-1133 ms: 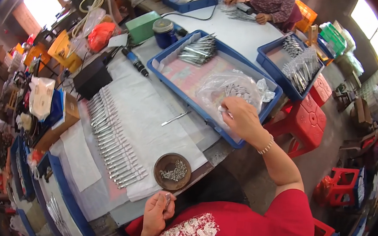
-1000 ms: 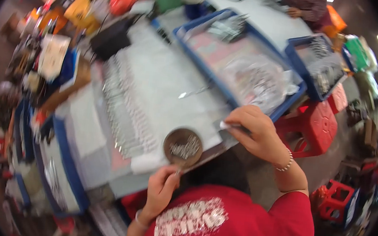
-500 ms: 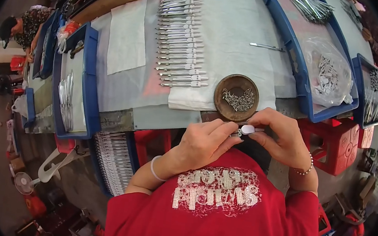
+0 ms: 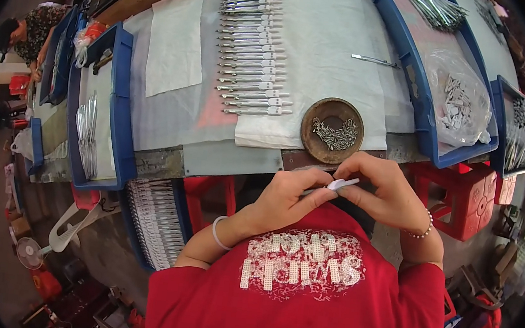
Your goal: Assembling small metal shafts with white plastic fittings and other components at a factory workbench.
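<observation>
A blue tray point(image 4: 121, 85) stands at the left end of the surface point(image 4: 231, 161), thin metal rods point(image 4: 88, 125) inside. Next, white-ended rods point(image 4: 254, 87) lie in a column running back from the near edge. Just off that edge, the left hand point(image 4: 283, 195) pinches the left end of a small white piece point(image 4: 343, 183); whether it also holds a rod is hidden. A brown bowl point(image 4: 345, 110) of tiny metal parts point(image 4: 336, 135) sits beyond, at the edge. The right hand point(image 4: 381, 189) has a narrow grip on the piece's other end. Best to press lightly, keep both ends in line and work over the surface, as a slip here could drop it. Farther right, a second blue tray point(image 4: 430, 140) holds a clear bag point(image 4: 442, 71) of white pieces point(image 4: 455, 106).
</observation>
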`<state>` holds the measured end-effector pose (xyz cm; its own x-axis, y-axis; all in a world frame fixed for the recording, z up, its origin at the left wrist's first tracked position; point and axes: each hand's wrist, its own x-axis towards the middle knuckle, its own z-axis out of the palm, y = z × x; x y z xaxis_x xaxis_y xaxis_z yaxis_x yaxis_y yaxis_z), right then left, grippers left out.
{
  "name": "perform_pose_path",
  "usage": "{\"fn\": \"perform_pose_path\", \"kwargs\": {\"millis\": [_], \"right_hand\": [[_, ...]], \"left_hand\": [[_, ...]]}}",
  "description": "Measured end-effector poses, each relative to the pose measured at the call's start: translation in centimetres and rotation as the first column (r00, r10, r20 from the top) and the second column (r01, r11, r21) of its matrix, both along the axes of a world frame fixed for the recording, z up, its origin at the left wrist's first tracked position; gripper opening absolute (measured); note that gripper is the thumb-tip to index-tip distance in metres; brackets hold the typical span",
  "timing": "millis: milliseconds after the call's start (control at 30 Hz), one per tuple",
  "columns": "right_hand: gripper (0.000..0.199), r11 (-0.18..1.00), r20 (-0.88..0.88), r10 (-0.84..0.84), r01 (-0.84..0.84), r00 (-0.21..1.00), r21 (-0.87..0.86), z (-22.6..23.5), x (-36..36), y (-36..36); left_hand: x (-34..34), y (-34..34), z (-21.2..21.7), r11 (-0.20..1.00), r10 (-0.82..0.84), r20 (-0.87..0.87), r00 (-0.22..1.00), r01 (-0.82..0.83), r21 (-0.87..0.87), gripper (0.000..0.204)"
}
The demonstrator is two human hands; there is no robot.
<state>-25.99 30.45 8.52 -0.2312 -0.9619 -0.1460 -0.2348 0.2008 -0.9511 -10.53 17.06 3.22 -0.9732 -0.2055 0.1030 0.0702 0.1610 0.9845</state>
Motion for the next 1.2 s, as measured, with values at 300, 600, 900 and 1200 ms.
{"fn": "perform_pose_path", "kwargs": {"millis": [300, 600, 900, 1200], "right_hand": [[0.03, 0.919, 0.675, -0.199, 0.374, 0.711, -0.122, -3.5, 0.0, -1.3], [0.024, 0.871, 0.95, -0.14, 0.491, 0.278, -0.015, -1.7, 1.1, -4.4], [0.021, 0.842, 0.926, -0.273, 0.53, 0.262, 0.099, -3.1, 1.2, -5.3], [0.022, 0.844, 0.966, -0.227, 0.52, 0.125, 0.131, -4.5, 0.2, -5.2]], "left_hand": [[-0.1, -0.2, 0.0, 0.472, -0.268, 0.199, 0.943, -0.052, 0.88, 0.025], [-0.5, 0.8, 0.1, 0.226, -0.336, 0.22, 0.916, -0.148, 0.963, 0.03], [-0.7, 1.5, -0.8, 0.101, -0.293, 0.233, 0.927, -0.212, 0.972, 0.03], [-1.2, 1.3, -2.3, -0.142, -0.378, 0.123, 0.918, -0.188, 0.972, 0.034]]}}
